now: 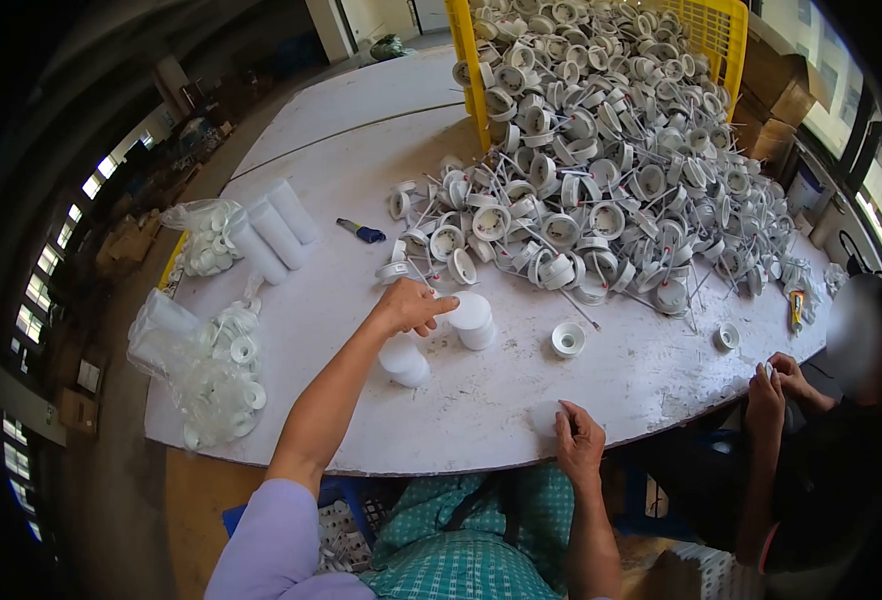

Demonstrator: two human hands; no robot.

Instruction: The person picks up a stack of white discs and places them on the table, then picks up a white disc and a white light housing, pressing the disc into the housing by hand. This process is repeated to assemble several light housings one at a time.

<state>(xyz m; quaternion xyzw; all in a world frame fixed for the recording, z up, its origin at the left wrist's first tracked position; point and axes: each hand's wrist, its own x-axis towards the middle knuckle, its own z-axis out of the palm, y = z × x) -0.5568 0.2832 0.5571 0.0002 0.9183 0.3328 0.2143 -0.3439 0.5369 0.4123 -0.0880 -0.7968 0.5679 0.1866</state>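
My left hand (413,308) reaches over the table between two stacks of white discs. Its thumb points right, at the top edge of the taller disc stack (475,322), and its fingers are loosely curled with no held thing visible. The shorter disc stack (403,362) stands just below that wrist. Near the table's front edge, my right hand (581,440) pinches a thin, whitish translucent disc (546,418) between thumb and fingers. A round white lamp base (568,340) lies alone above the right hand. Just beyond my left hand begins a big heap of wired white lamp bases (581,220).
Behind the heap stands a yellow crate (469,75). White cylinders (276,230) and plastic bags of white rings (223,370) lie at left. A blue-black cutter (361,231) is mid-table. At right, a co-worker's hands (773,385) hold something small near another cutter (797,310).
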